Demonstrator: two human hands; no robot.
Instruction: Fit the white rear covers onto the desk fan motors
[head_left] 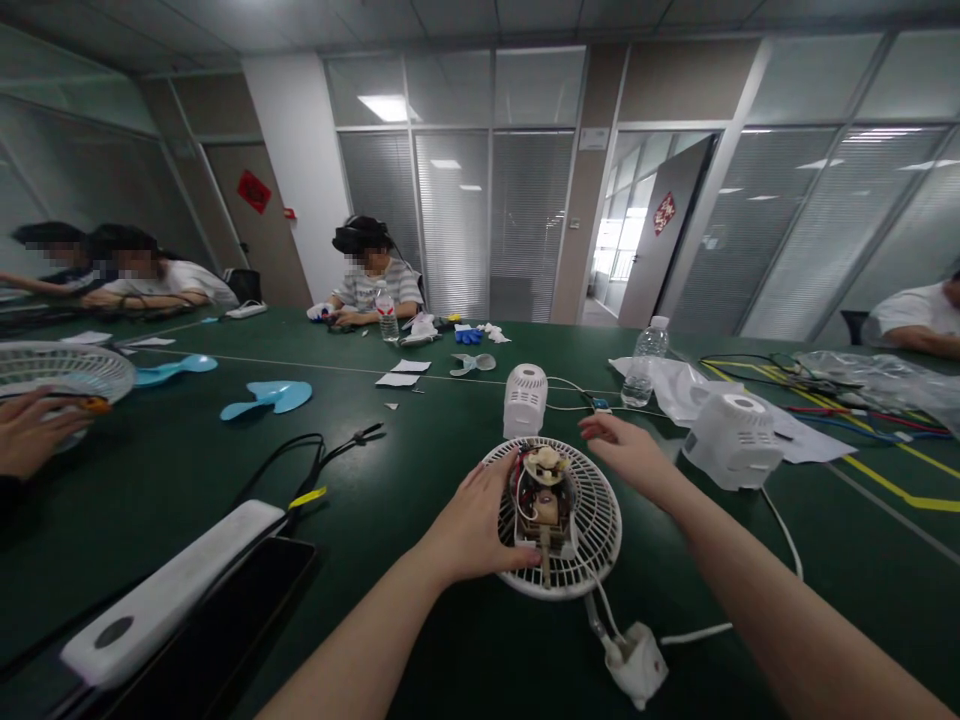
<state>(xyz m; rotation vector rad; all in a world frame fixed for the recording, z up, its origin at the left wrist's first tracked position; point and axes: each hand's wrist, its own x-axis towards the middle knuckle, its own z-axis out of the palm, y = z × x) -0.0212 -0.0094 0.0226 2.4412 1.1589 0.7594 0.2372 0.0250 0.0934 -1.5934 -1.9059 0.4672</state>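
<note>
A round white fan grille (pixel 604 520) lies on the green table with an exposed fan motor (pixel 546 500) and its wires on top. My left hand (pixel 476 520) curves around the motor's left side, thumb at the near end and fingers at the far end. To the right of the grille, my right hand (pixel 619 445) hovers with loosely bent fingers, and nothing shows in them. Just beyond its fingertips lies a small blue piece (pixel 601 405) beside a thin cable. Behind the grille stands a white motor cover (pixel 525 400). A white plug-like piece (pixel 636 665) lies in front, joined by a cable.
Right: another white cover (pixel 735 440), a water bottle (pixel 646 362) and plastic sheeting (pixel 885 380). Left: a power strip (pixel 176 590), a dark phone (pixel 225 630), blue fan blades (pixel 268 398) and another person's hand (pixel 34 430) at a grille (pixel 67 372). People sit around the table.
</note>
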